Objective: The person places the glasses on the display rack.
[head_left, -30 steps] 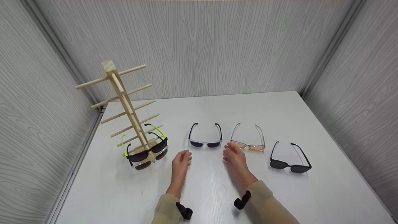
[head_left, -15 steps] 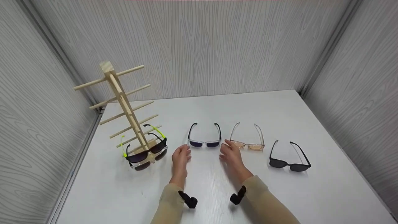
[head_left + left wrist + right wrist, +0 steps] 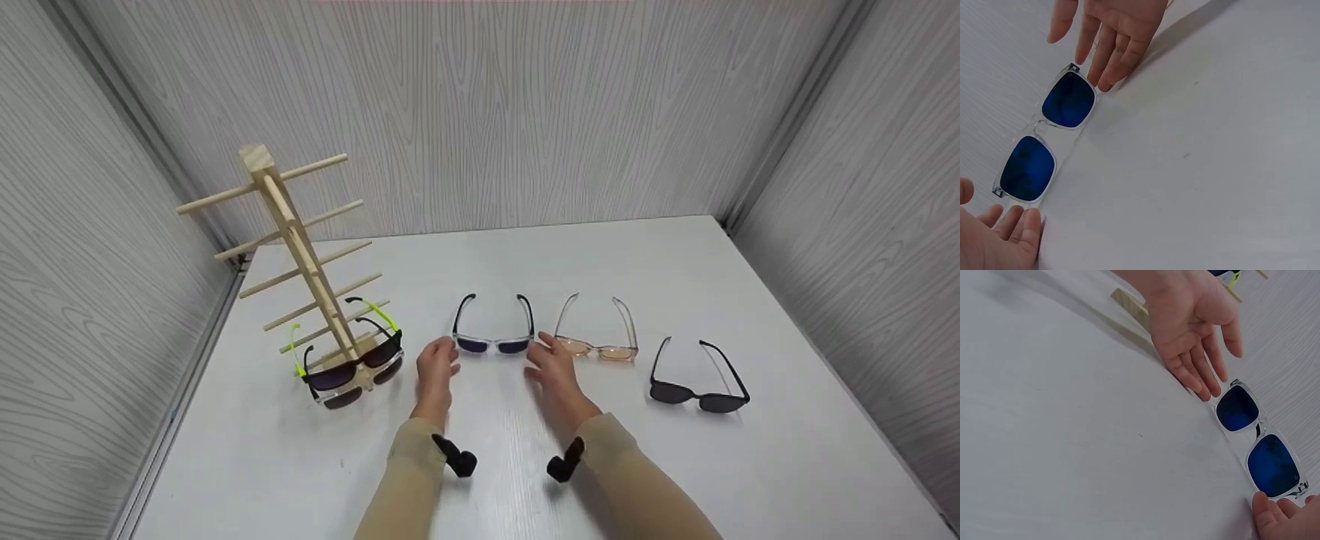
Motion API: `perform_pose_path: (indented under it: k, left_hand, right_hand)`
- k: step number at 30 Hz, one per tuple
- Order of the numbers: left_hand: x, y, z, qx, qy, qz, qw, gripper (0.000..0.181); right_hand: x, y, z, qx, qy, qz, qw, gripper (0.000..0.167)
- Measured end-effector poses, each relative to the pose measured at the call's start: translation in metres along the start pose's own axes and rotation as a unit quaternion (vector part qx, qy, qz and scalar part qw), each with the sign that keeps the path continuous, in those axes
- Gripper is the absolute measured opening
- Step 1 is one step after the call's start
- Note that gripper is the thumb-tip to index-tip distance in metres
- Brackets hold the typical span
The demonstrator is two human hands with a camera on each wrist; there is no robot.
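Note:
Sunglasses with a clear frame, dark temples and blue lenses [image 3: 493, 346] lie unfolded on the white table, lenses facing the person. My left hand [image 3: 435, 375] is beside their left end, fingers loosely bent and thumb apart. Close to their right end is my right hand [image 3: 555, 373], its fingers likewise relaxed. In the left wrist view the sunglasses [image 3: 1027, 169] sit between both hands, gripped by neither. The right wrist view shows the left hand [image 3: 1190, 332] with fingertips near one lens corner; whether fingertips touch the frame, I cannot tell.
At left stands a wooden display rack [image 3: 300, 247] with sticking-out rods; black sunglasses with yellow-green temples [image 3: 334, 376] and a clear-framed pair [image 3: 345, 398] hang low on it. Orange-tinted glasses [image 3: 616, 353] and black sunglasses [image 3: 720, 403] lie to the right. Walls enclose the table.
Both hands have moved forward and closer to the two ends of the clear-framed sunglasses, the right one also shifting left. The glasses have stayed in place.

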State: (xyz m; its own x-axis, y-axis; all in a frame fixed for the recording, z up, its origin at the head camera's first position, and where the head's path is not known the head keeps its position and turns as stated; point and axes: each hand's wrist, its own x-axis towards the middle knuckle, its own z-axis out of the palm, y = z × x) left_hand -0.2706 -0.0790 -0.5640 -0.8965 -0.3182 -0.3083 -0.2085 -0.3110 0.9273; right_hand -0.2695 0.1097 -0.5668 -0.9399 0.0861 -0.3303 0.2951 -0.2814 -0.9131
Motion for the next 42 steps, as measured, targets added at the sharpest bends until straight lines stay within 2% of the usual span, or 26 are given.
perform_pose_path:
  k: [4, 11, 18, 29, 37, 42]
  left_hand:
    - [0.003, 0.002, 0.002, -0.001, -0.009, -0.007, 0.9999, 0.034]
    - [0.005, 0.002, 0.001, 0.041, -0.005, -0.025, 0.9988, 0.033]
    - [0.004, 0.001, 0.001, 0.078, -0.023, -0.006, 0.9967, 0.034]
    - [0.006, 0.002, 0.002, 0.097, -0.035, -0.014, 0.9946, 0.033]
    - [0.001, 0.004, 0.002, 0.107, -0.047, -0.008, 0.9931, 0.034]
    - [-0.004, 0.005, 0.003, 0.085, -0.044, -0.011, 0.9953, 0.035]
  right_hand:
    - [0.001, 0.000, 0.003, 0.001, 0.016, 0.001, 0.9999, 0.052]
    - [0.002, -0.001, 0.009, 0.003, 0.038, 0.022, 0.9990, 0.045]
    - [0.007, -0.005, 0.016, -0.032, 0.070, 0.032, 0.9965, 0.043]
    - [0.007, -0.006, 0.016, -0.054, 0.078, 0.028, 0.9951, 0.041]
    - [0.007, -0.006, 0.012, -0.023, 0.088, 0.020, 0.9957, 0.033]
    - [0.004, -0.006, 0.010, 0.003, 0.077, 0.020, 0.9968, 0.029]
